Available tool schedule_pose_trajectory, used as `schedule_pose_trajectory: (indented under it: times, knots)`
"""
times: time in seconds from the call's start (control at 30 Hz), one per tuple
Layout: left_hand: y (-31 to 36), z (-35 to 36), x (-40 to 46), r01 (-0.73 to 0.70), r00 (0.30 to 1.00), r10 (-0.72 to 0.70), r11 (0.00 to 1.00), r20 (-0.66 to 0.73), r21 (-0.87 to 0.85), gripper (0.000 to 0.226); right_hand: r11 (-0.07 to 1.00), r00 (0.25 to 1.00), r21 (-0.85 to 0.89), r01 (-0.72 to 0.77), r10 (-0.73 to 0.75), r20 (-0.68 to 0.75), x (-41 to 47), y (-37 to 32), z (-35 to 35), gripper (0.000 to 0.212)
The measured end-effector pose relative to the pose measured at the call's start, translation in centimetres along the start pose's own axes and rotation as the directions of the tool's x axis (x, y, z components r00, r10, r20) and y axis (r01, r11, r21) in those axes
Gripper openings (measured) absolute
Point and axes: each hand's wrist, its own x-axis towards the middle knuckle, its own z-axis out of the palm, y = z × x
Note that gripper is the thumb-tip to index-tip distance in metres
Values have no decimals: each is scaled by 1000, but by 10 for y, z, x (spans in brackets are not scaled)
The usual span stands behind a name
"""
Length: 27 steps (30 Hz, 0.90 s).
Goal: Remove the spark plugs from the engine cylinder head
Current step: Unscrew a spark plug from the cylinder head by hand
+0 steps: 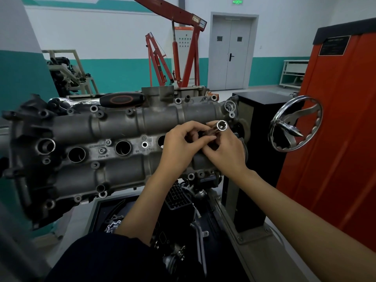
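Where hands meet, silver socket (pixel 221 125), hollow-ended, tilted

A VW roundel is cast into the cylinder head (pixel 114 129).

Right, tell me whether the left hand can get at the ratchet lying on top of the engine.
Probably yes. The ratchet lies uncovered along the cylinder head's far edge, nothing above it. But the left hand is busy, holding the socket together with the right hand, so it must let go first.

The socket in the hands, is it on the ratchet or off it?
Off. The socket is held by both hands alone, its square drive end open, while the ratchet lies apart on the engine's far side.
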Motion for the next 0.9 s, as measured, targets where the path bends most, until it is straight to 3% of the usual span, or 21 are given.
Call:
schedule_pose_trajectory:
  times: [0.27, 0.5, 0.6, 0.73, 0.9]
  knots:
    - [1, 0, 0, 23, 998, -23, 1000, 59, 2, 22, 993, 993, -65, 100, -104, -56, -2, -3, -3, 14]
    - [2, -4, -2, -20, 995, 20, 1000, 99, 1, 28, 985, 987, -73, 154, -157, -35, -3, -3, -2, 20]
    - [3, -2, -3, -38, 993, 31, 998, 111, 55, 36, 993, 993, -60, 106, -109, -49, -2, -2, 0, 25]
    - [2, -1, -3, 30, 999, -29, 997, 16, -77, 21, 1000, 998, 12, -29, 29, -50, -1, 1, 2, 24]
    - [2, 1, -2, 85, 996, -87, 989, -9, -122, 17, 1000, 999, -18, -23, 22, -28, 0, 1, 2, 18]
